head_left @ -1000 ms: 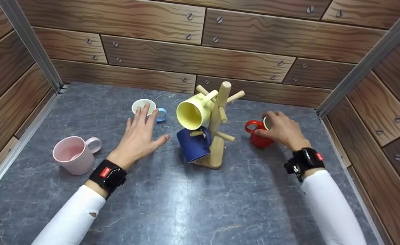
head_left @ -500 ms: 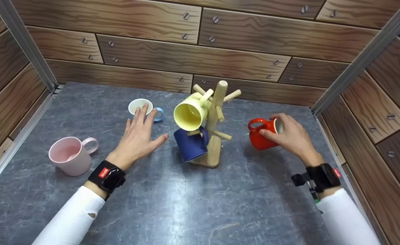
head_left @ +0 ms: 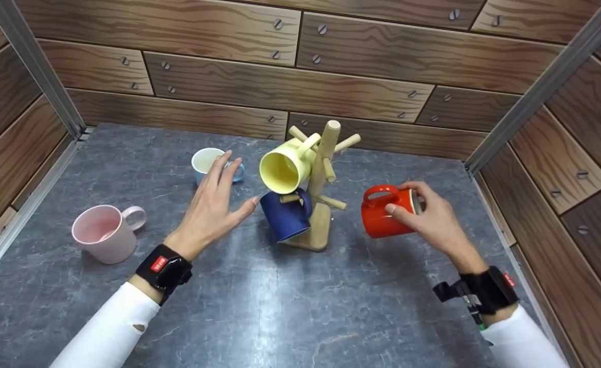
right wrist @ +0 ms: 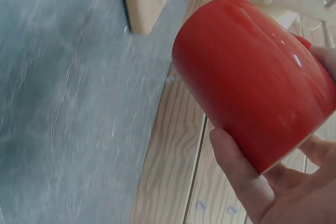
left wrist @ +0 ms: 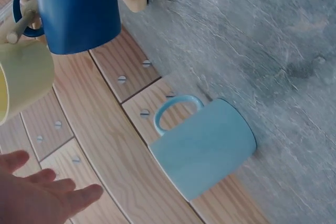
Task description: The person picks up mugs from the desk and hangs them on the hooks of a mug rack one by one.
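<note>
Red mug (head_left: 374, 221) right of centre, tipped sideways, handle (head_left: 380, 188) up. Right hand (head_left: 441, 225) grips its mouth end; far fingers hidden, perhaps inside. Left hand (head_left: 206, 220) relaxed, holding nothing. Best: steady pinch, handle unobstructed, body clear of rack (head_left: 321, 232).

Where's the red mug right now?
In the head view, the red mug is in the right hand, tipped on its side, to the right of the wooden mug stand.
</note>
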`<state>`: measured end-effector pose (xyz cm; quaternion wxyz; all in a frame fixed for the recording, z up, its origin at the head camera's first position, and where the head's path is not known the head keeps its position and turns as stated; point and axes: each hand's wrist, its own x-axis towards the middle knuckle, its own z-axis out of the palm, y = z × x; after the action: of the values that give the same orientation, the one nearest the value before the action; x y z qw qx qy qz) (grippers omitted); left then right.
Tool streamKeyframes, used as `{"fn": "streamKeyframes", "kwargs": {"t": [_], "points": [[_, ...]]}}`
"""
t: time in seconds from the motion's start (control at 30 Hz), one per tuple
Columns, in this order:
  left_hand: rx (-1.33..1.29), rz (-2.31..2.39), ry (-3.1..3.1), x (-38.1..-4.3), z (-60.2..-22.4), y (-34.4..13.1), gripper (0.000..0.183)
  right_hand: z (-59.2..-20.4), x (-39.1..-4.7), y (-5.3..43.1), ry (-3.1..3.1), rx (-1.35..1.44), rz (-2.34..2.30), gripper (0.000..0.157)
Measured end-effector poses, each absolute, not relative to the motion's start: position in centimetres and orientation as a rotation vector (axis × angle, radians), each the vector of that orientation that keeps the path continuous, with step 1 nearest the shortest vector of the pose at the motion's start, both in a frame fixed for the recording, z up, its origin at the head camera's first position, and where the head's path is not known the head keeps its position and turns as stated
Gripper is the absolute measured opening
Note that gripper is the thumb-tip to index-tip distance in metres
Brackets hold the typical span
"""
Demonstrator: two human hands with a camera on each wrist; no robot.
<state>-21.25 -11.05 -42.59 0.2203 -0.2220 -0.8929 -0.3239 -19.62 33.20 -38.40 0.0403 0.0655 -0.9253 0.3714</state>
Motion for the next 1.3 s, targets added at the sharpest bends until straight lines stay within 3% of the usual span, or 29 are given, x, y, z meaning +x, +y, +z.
{"fn": "streamKeyframes", "kwargs": {"t": [0.43,1.3], "points": [[-0.743,-0.962,-2.220,-20.3,-42.0,-9.4,0.075,-37.2,-17.5,30.7,-2.794,0.229,1.408,0.055],[-1.143,-1.225,-2.171,-16.3,-42.5,-0.5,0.103,-35.6,-15.4,25.5,-2.691,0.357,1.669,0.048]]}}
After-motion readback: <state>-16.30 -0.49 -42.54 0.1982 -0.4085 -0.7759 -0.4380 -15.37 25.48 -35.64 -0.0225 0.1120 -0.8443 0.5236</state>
